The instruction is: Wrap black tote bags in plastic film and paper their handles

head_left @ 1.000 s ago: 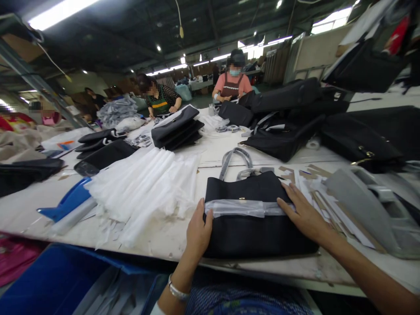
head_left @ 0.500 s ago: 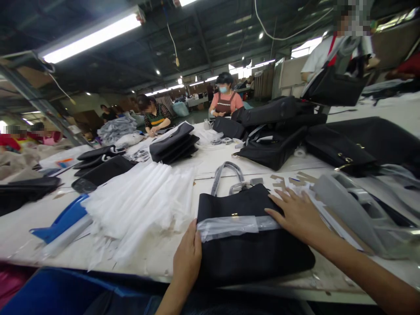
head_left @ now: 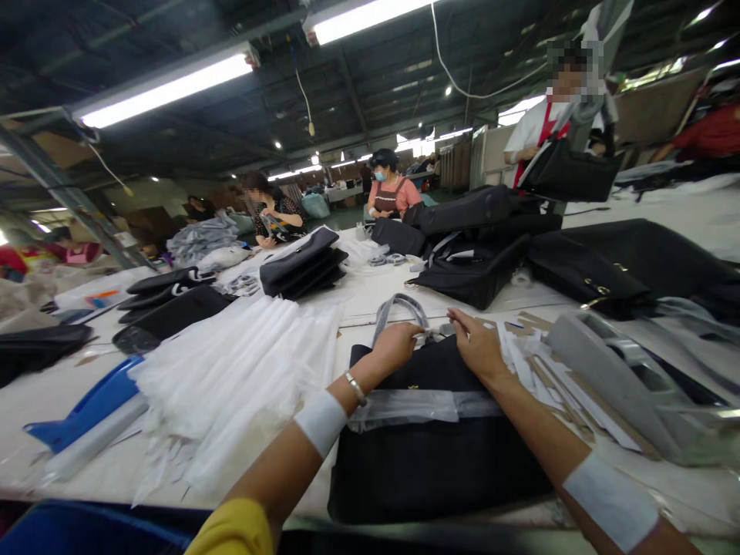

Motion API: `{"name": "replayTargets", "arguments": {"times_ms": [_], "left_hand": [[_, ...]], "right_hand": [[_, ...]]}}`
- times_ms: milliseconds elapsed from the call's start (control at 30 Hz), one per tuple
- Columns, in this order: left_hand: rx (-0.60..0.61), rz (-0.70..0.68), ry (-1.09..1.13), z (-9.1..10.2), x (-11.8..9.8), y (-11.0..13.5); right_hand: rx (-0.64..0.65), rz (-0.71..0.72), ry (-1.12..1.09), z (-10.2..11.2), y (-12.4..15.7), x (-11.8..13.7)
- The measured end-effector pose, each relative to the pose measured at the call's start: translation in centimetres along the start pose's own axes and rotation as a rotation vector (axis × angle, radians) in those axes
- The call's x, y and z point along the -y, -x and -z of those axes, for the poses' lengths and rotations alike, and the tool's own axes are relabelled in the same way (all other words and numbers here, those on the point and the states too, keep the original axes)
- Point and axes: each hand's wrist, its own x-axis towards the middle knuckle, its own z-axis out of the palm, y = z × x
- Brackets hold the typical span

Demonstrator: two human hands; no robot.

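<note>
A black handbag (head_left: 433,470) lies flat before me at the table's front edge. Translucent wrap (head_left: 405,407) crosses its front below a small gold clasp. One grey-wrapped handle (head_left: 398,303) arches up behind its top edge. My left hand (head_left: 396,344) reaches over the bag's top with fingers pinched by the base of the handles; what they hold is too small to tell. Just right of it, my right hand (head_left: 477,343) is at the top edge, fingers close together, their tips near the same spot. Whatever lies in the right fingers is hidden.
White sheets (head_left: 237,370) are piled left, beside a blue object (head_left: 86,405). Stacked black bags (head_left: 304,262) and more black bags (head_left: 468,262) stand behind. Card strips (head_left: 555,378) and a grey moulded piece (head_left: 613,370) lie right. Several co-workers are across the table.
My left hand has left the bag's left side and moved up to the handle base. My right hand has shifted left along the top edge, its spread fingers drawn together.
</note>
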Motion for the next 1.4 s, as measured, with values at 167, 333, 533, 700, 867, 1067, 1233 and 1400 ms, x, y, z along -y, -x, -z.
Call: {"name": "replayTargets", "arguments": {"times_ms": [167, 333, 533, 700, 867, 1067, 1233, 1400], "left_hand": [[0.066, -0.071, 0.021, -4.1, 0.3, -5.9], [-0.022, 0.039, 0.056, -5.2, 1.8, -7.5], [-0.157, 0.270, 0.110, -4.1, 5.2, -6.9], [-0.068, 0.375, 0.060, -2.6, 7.1, -5.1], [0.142, 0.337, -0.013, -1.1, 6.1, -3.3], [0.277, 0.217, -0.021, -1.7, 4.8, 0.0], [0.202, 0.146, 0.021, -1.6, 5.9, 1.1], [0.044, 0.015, 0.038, -1.0, 5.5, 2.1]], "right_hand": [[-0.062, 0.028, -0.003, 0.2, 0.2, -0.7], [0.107, 0.014, 0.187, -0.4, 0.0, -0.5], [0.399, 0.052, 0.333, -1.0, 0.4, 0.6], [0.581, 0.032, 0.469, -2.2, -1.0, 1.9], [0.639, -0.121, 0.561, -4.4, -3.6, 2.4], [0.630, -0.196, 0.464, -6.4, -4.9, 1.2], [0.665, 0.007, 0.156, -6.4, -4.1, 1.0], [0.802, 0.140, -0.056, -5.8, -3.4, 1.4]]}}
